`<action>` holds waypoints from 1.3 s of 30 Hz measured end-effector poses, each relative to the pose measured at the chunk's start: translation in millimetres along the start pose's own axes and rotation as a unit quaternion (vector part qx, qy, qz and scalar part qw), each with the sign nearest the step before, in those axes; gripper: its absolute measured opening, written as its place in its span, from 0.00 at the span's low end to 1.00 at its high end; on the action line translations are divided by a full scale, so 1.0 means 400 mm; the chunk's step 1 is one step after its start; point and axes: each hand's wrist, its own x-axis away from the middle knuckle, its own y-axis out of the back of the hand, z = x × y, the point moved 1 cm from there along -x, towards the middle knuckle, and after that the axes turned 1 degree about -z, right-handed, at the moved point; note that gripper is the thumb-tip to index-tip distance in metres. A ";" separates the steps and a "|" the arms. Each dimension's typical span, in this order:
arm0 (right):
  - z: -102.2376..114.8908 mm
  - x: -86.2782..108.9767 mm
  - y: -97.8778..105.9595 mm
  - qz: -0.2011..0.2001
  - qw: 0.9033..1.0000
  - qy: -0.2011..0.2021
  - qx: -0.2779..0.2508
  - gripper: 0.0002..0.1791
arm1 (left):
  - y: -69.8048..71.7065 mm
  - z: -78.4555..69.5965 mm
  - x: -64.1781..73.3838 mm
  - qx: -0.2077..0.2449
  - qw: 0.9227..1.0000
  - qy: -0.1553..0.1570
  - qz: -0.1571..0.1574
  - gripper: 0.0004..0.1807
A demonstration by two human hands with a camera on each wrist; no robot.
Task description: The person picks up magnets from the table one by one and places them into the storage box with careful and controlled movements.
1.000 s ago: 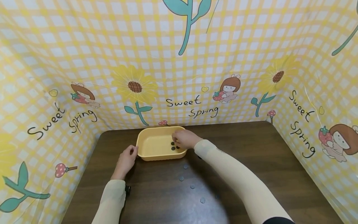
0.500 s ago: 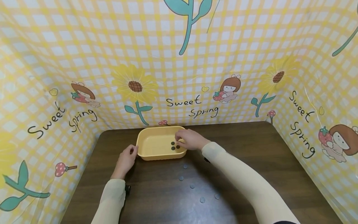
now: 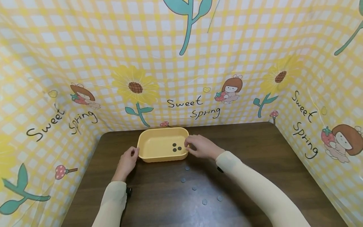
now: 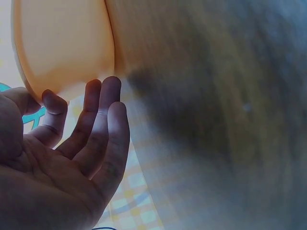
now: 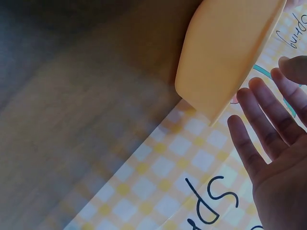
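A shallow yellow plastic tray (image 3: 156, 151) sits at the back of the table, left of centre. My left hand (image 3: 129, 162) pinches its left rim between thumb and index finger; the other fingers (image 4: 114, 139) extend loosely beside the wall. Three small dark round discs (image 3: 180, 148) lie on the tray floor near its right end. At the right rim is my right hand (image 3: 202, 146). Its fingers (image 5: 247, 143) are relaxed and spread in the right wrist view, with nothing held. Several grey, coin-like discs (image 3: 204, 201) lie scattered on the table in front of the tray.
The dark brown wooden table (image 3: 246, 151) is bounded at the back and sides by a yellow-and-white checked cloth (image 3: 181, 72) printed with sunflowers and lettering. The tray stands close to the back cloth.
My right hand has drawn back from inside the tray to its right rim, exposing the dark discs there. The left hand stays at the left rim.
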 end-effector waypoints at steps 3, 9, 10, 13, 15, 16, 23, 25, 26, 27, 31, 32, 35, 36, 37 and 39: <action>0.004 0.027 -0.004 -0.004 1.000 0.004 -0.003 0.03 | 0.000 0.000 0.003 0.001 1.000 0.001 -0.002 0.26; 0.015 0.076 -0.007 -0.004 1.000 0.007 -0.021 0.06 | -0.002 0.003 0.006 0.001 1.000 -0.003 -0.006 0.26; 0.016 0.082 -0.007 -0.003 1.000 0.005 -0.023 0.06 | -0.002 0.004 0.006 0.002 1.000 -0.003 -0.006 0.26; 0.018 0.101 -0.008 -0.002 1.000 -0.001 -0.023 0.07 | -0.002 0.003 0.005 0.001 1.000 -0.003 -0.004 0.26; 0.017 0.112 -0.011 -0.002 1.000 -0.001 -0.022 0.07 | -0.003 0.002 0.004 0.001 1.000 -0.003 -0.004 0.27; 0.016 0.116 -0.013 -0.002 1.000 0.000 -0.021 0.07 | -0.003 0.002 0.004 0.000 1.000 -0.002 -0.004 0.27; 0.015 0.141 -0.029 0.009 1.000 0.004 -0.019 0.05 | -0.003 -0.003 0.002 0.003 1.000 0.000 -0.001 0.27; 0.015 0.144 -0.036 0.016 1.000 0.006 -0.022 0.06 | -0.001 -0.005 0.002 0.005 1.000 0.000 -0.002 0.27; 0.014 0.144 -0.041 0.020 1.000 0.007 -0.022 0.07 | -0.001 -0.006 0.002 0.006 1.000 0.000 -0.002 0.26; 0.014 0.144 -0.045 0.025 0.999 0.006 -0.022 0.07 | 0.000 -0.006 0.002 0.005 1.000 0.000 -0.003 0.26; 0.016 0.144 -0.063 0.043 0.999 0.007 -0.019 0.09 | 0.001 -0.009 0.003 0.003 1.000 0.000 -0.005 0.26; 0.017 0.144 -0.067 0.047 0.999 0.007 -0.019 0.09 | 0.001 -0.009 0.003 0.004 1.000 0.000 -0.005 0.25; 0.024 0.143 -0.076 0.054 0.998 0.006 -0.017 0.10 | 0.001 -0.010 0.003 0.006 1.000 0.002 -0.004 0.25; 0.026 0.143 -0.079 0.055 0.998 0.006 -0.019 0.10 | 0.001 -0.010 0.003 0.005 1.000 0.002 -0.004 0.25; 0.029 0.143 -0.081 0.056 0.998 0.005 -0.022 0.10 | 0.001 -0.009 0.004 0.005 1.000 0.002 -0.004 0.25; 0.032 0.142 -0.088 0.057 0.998 0.006 -0.023 0.11 | 0.000 -0.008 0.004 0.003 1.000 0.003 -0.004 0.26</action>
